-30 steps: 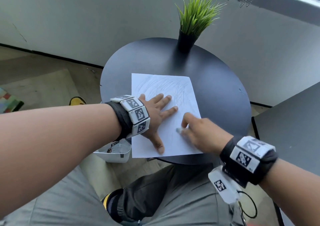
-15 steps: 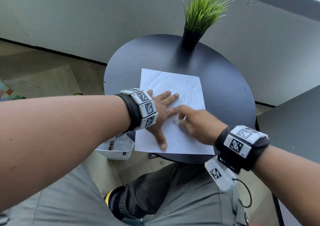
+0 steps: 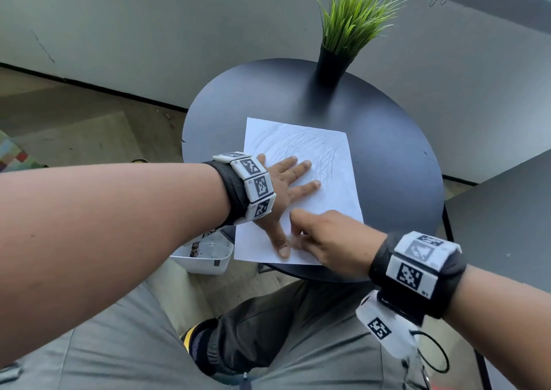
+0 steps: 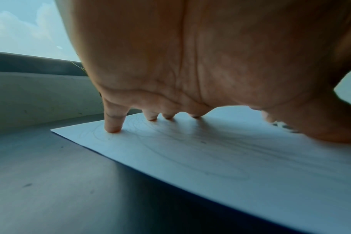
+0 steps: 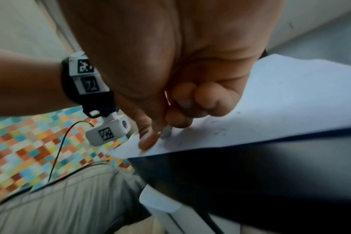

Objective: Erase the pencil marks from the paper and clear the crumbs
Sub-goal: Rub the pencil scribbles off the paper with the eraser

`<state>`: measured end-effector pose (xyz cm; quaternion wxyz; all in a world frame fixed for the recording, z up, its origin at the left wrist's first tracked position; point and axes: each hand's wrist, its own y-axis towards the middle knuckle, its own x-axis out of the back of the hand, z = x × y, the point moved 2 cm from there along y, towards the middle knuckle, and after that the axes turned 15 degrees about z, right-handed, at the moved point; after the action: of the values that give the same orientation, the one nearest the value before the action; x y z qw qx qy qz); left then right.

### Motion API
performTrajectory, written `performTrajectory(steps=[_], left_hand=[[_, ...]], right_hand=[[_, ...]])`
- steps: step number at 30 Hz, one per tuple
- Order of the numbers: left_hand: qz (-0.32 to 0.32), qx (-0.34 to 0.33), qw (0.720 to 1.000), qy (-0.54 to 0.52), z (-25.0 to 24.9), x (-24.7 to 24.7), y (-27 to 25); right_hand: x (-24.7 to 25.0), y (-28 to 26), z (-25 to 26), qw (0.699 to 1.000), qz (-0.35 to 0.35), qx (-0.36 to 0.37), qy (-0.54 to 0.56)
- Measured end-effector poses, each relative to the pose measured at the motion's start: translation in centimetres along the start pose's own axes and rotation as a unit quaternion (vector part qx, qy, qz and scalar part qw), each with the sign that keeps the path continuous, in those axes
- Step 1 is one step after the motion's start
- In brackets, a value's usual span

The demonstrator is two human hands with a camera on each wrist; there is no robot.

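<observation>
A white sheet of paper point(image 3: 337, 157) with grey pencil scribbles over its far half lies on a round black table point(image 3: 396, 163). My left hand point(image 3: 283, 189) lies flat on the paper point(image 4: 230, 158) with spread straight fingers point(image 4: 113, 126), holding it down. My right hand point(image 3: 322, 240) is at the sheet's near edge, beside the left thumb, and pinches a small pale eraser point(image 5: 166, 132) between thumb and fingers, its tip on the paper point(image 5: 291, 102). Dark crumbs point(image 5: 220, 131) speckle the sheet by the eraser.
A black pot with a green grass plant point(image 3: 346, 34) stands at the table's far edge. A white bin point(image 3: 202, 258) sits on the floor under the table's near left. A second dark tabletop point(image 3: 507, 216) lies to the right. My legs are below.
My right hand with the eraser has rubbed leftward across the near part of the sheet, now close to my left thumb. The left hand has stayed flat on the paper.
</observation>
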<state>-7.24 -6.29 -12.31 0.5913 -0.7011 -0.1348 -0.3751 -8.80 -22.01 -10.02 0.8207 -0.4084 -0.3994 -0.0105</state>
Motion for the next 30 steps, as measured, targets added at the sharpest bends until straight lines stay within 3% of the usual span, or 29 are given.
performTrajectory(steps=[5, 9, 13, 17, 21, 25, 30], left_hand=[[0.003, 0.005, 1.000, 0.003, -0.1, 0.1, 0.0], [0.013, 0.015, 1.000, 0.005, -0.5, 0.3, -0.2], [0.016, 0.020, 1.000, 0.004, -0.8, 0.6, -0.5], [0.019, 0.021, 1.000, 0.005, -1.1, 0.7, -0.8], [0.018, 0.022, 1.000, 0.005, -1.1, 0.7, -0.8], [0.014, 0.018, 1.000, -0.001, -0.9, 0.5, -0.6], [0.013, 0.012, 1.000, -0.008, -0.6, 0.2, -0.6]], right_hand=[[1.4, -0.4, -2.2, 0.993, -0.095, -0.060, 0.042], [-1.5, -1.4, 0.3, 1.000, -0.006, 0.005, -0.010], [0.0, -1.1, -2.1, 0.989, -0.110, -0.082, 0.055], [-2.7, -1.7, 0.5, 0.999, -0.036, -0.021, 0.012], [-0.5, -1.1, -1.6, 0.984, -0.117, -0.107, 0.083], [-2.9, -1.4, 1.6, 0.997, -0.050, -0.054, 0.031], [1.8, -0.8, -3.7, 0.968, -0.134, -0.165, 0.133]])
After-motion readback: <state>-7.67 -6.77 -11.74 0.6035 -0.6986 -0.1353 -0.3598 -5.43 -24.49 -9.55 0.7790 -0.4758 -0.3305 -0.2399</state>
